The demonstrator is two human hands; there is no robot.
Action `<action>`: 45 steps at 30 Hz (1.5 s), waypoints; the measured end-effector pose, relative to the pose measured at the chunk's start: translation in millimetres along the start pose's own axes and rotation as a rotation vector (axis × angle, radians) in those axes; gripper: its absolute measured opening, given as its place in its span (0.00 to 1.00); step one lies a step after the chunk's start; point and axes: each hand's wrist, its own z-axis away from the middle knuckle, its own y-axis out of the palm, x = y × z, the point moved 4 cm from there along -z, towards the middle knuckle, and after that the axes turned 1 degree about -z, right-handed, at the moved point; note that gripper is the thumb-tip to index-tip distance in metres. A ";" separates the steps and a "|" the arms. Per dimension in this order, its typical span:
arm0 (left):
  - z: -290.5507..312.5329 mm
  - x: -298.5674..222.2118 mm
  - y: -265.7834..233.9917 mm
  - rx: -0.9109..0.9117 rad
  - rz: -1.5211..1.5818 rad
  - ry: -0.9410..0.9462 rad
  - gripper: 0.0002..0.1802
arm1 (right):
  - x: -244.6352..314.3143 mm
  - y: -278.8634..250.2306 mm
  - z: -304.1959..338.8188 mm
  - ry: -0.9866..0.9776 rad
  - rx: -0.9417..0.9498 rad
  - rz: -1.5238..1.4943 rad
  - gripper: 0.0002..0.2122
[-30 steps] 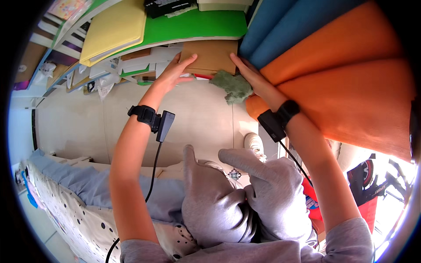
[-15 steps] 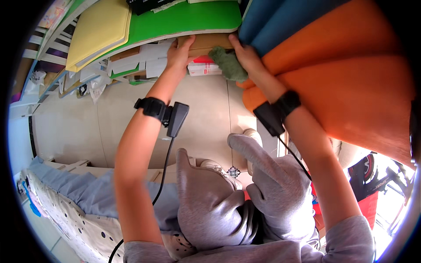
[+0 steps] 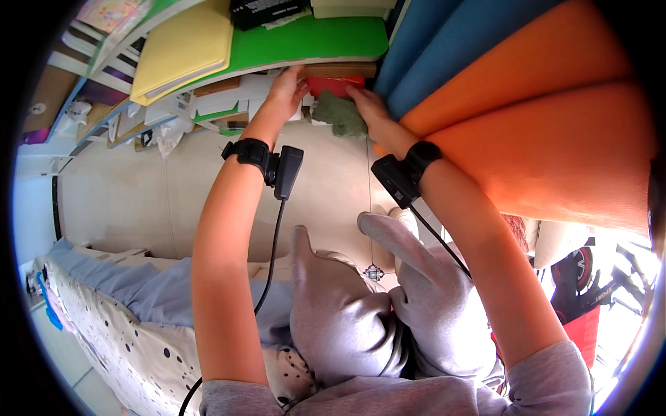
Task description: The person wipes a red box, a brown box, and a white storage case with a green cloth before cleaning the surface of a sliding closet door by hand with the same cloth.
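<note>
Both my hands reach under the green shelf top (image 3: 305, 43). A flat brown box (image 3: 340, 70) lies there, with a red box (image 3: 336, 85) just below it. My left hand (image 3: 284, 97) is at the left end of these boxes, fingers stretched out and apart. At the right end, my right hand (image 3: 369, 112) keeps a fuzzy green cloth (image 3: 341, 114) against its palm while its fingertips touch the red box. The cloth hangs in front of the red box and hides part of it. Black straps with small devices sit on both wrists.
A yellow folder (image 3: 184, 52) rests on the shelf top. Papers and plastic bags (image 3: 168, 135) fill the lower shelf at left. Orange and blue padded panels (image 3: 527, 145) stand close by my right arm. A bed with spotted bedding (image 3: 152, 347) is at lower left.
Both hands have come off the brown box and moved slightly down to the red box. The brown box sits farther back under the shelf top. The cloth has moved left with my right hand.
</note>
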 end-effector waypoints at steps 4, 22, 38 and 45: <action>22.7 -6.1 -1.0 0.097 -0.361 -0.058 0.23 | -33.0 -18.9 -1.0 0.431 0.040 -0.215 0.19; 18.5 46.1 15.3 0.137 -0.323 0.056 0.32 | -13.8 -49.5 19.3 0.276 -0.213 0.099 0.19; 162.7 -125.7 -109.9 -0.152 -0.581 0.157 0.15 | 140.8 60.6 34.8 -0.817 0.150 0.965 0.30; 148.0 -122.3 -74.1 -0.195 -1.000 0.392 0.12 | 137.4 51.1 24.6 -0.921 0.198 1.207 0.22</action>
